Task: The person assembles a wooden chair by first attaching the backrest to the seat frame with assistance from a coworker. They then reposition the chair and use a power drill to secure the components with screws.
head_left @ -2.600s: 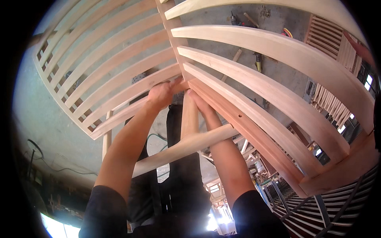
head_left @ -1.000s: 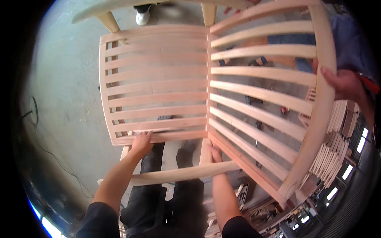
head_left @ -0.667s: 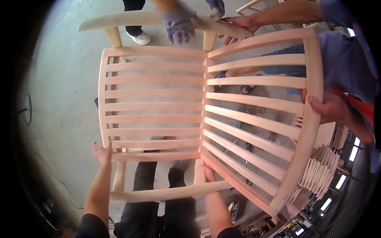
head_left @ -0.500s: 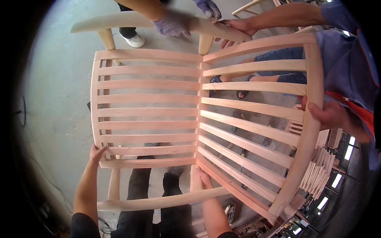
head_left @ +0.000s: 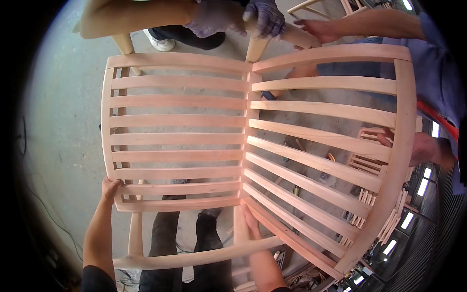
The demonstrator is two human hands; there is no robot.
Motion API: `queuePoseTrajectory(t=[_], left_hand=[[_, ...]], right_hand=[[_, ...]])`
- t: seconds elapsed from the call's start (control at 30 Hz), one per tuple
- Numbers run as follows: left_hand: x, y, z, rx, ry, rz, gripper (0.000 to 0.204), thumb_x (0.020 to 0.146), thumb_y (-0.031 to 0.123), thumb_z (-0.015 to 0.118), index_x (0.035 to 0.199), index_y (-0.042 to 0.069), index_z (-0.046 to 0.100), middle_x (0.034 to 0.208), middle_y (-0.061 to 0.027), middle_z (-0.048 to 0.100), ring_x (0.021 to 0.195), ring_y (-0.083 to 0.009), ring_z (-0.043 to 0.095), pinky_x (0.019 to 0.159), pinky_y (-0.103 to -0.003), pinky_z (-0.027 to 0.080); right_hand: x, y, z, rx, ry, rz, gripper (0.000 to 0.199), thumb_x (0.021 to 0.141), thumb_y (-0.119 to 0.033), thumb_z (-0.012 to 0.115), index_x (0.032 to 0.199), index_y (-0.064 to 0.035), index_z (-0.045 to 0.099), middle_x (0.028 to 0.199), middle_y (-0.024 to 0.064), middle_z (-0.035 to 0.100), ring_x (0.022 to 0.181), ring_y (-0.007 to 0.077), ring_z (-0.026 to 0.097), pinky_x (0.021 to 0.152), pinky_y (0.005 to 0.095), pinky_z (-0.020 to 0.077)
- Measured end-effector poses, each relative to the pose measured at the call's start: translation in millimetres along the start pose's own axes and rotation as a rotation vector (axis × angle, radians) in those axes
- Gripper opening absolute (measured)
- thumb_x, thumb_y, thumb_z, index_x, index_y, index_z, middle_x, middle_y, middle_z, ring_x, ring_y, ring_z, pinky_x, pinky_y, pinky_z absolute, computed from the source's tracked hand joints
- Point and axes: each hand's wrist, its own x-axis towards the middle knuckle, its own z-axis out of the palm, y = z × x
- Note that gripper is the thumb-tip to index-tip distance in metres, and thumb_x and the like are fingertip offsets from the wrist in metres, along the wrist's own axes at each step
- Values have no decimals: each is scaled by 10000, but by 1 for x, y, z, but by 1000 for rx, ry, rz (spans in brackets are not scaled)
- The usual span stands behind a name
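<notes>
Left hand (head_left: 111, 187) at 8 o'clock, fingers wrapped over the lower left corner of the slatted chair frame (head_left: 177, 138), clamped on its corner post. Unfinished pale wood frame filling the centre, two slatted panels meeting at a middle post (head_left: 247, 146), left panel flat to the view, right panel angling away toward 4 o'clock. Concrete floor (head_left: 63, 126) behind the slats at 9 o'clock. Lower rail (head_left: 194, 255) crossing at 6 o'clock, dark trouser legs (head_left: 187, 243) behind it. Right hand (head_left: 250, 219) at 6 o'clock, fingers laid flat and straight up along the base of the middle post, pressing rather than closed around it. Gloved hands (head_left: 238, 17) of another person at 12 o'clock, gripping the top rail (head_left: 287, 34). Bare hand (head_left: 316, 29) just right of them, resting on that rail. Further hand (head_left: 428, 148) at 3 o'clock, holding the frame's right post (head_left: 404, 121). Stacked slatted parts (head_left: 369, 146) visible through the right panel.
</notes>
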Motion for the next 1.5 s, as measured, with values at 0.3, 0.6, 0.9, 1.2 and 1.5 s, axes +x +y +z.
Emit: queuePoseTrajectory(t=[0.3, 0.6, 0.9, 1.2, 1.5], left_hand=[[-6, 5, 9, -58, -53, 56, 319, 702, 34, 584, 1008, -25, 654, 865, -71, 670, 752, -187, 654, 700, -331, 540], [-2, 0, 6, -33, -29, 50, 384, 691, 35, 576, 1062, -32, 650, 908, -85, 680, 752, -181, 653, 693, -315, 535], [-2, -3, 12, -23, 31, 71, 316, 694, 37, 575, 993, -22, 657, 863, -53, 661, 728, -165, 627, 682, -315, 523], [5, -10, 0, 70, 28, 43, 336, 712, 38, 604, 1041, -2, 665, 904, -55, 675, 777, -161, 640, 716, -315, 531], [9, -27, -17, 135, 11, -38, 280, 794, 82, 646, 1058, -11, 660, 951, -71, 677, 820, -184, 641, 752, -332, 520]], right_hand=[[0, 11, -4, -218, 90, -192, 455, 903, -105, 699, 1337, -18, 591, 1362, 136, 589, 1269, 282, 534, 1091, 417, 403], [-8, -15, 0, -133, -22, -27, 531, 856, -39, 704, 1368, -18, 560, 1345, 97, 569, 1245, 221, 531, 1040, 365, 444], [-11, -11, 0, 53, -7, 151, 608, 840, -44, 713, 1415, -37, 513, 1363, 97, 550, 1248, 231, 532, 1006, 375, 470], [-15, -7, 7, 100, 69, 194, 552, 837, -49, 699, 1366, -21, 545, 1256, 76, 589, 1151, 197, 564, 956, 352, 476], [-8, -11, 9, -189, 109, -19, 369, 941, -185, 665, 1260, 0, 641, 1242, 144, 643, 1165, 267, 577, 1029, 396, 435]])
